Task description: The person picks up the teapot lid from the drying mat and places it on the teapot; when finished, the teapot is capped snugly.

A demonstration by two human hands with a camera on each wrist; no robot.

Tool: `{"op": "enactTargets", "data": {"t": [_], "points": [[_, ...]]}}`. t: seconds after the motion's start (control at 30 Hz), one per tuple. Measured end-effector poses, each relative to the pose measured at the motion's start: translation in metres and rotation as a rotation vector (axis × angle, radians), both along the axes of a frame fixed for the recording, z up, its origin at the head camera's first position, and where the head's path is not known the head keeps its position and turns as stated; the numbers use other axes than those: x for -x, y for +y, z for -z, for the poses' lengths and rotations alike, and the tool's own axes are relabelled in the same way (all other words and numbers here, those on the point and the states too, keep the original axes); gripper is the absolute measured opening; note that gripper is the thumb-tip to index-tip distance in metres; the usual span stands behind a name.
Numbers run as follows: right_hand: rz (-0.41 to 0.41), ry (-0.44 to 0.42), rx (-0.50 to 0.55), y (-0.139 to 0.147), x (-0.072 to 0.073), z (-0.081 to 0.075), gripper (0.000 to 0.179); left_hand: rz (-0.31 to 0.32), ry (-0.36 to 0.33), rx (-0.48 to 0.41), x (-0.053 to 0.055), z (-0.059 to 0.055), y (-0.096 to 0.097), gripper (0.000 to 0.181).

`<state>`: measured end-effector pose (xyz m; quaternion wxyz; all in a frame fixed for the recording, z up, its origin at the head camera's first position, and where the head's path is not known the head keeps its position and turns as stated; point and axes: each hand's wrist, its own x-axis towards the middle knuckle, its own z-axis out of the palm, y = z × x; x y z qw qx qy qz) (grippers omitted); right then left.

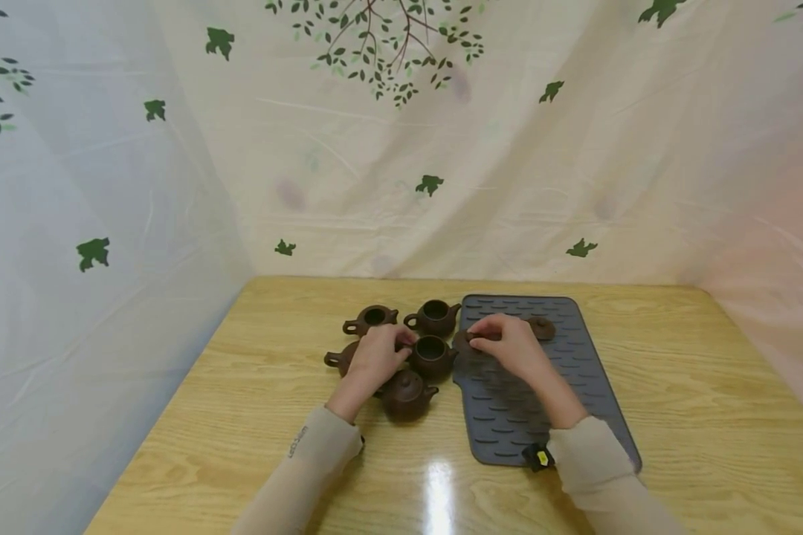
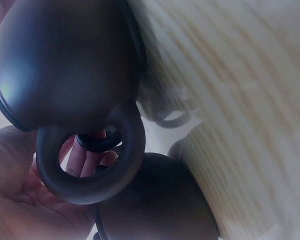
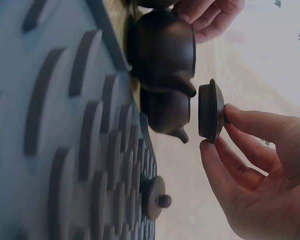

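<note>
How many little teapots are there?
5: the back-left teapot, the back-right teapot, the middle-left teapot partly behind the left hand, the middle-right teapot, and the front teapot.

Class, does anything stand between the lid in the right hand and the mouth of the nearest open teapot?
Nothing visible does. The spout of the open teapot juts toward the lid but appears slightly lower.

- Ahead of me, a pale fabric backdrop (image 1: 368, 156) printed with leafy branches (image 1: 407, 36) and green birdlike shapes (image 1: 430, 185)
- Below me, a wood-grain table (image 1: 241, 401) with a bright reflection (image 1: 439, 494)
</note>
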<state>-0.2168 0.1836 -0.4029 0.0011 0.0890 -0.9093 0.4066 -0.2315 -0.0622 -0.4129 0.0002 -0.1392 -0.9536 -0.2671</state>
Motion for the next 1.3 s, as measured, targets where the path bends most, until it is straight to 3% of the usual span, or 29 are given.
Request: {"op": "enactTargets", "data": {"t": [0.37,0.67,1.3], "points": [[-0.006,0.015,0.024,-0.027,0.003,-0.006,0.019,-0.003,0.000,0.011,0.000,0.000,0.001,0.014],[-0.053,0.036,0.085,-0.046,0.003,0.000,0.019,-0.005,0.004,0.014,0.000,-0.001,0.000,0.016],[-0.047,0.051,0.093,-0.057,0.004,0.008,0.016,-0.013,0.001,0.030,0.000,-0.002,0.001,0.018]]}}
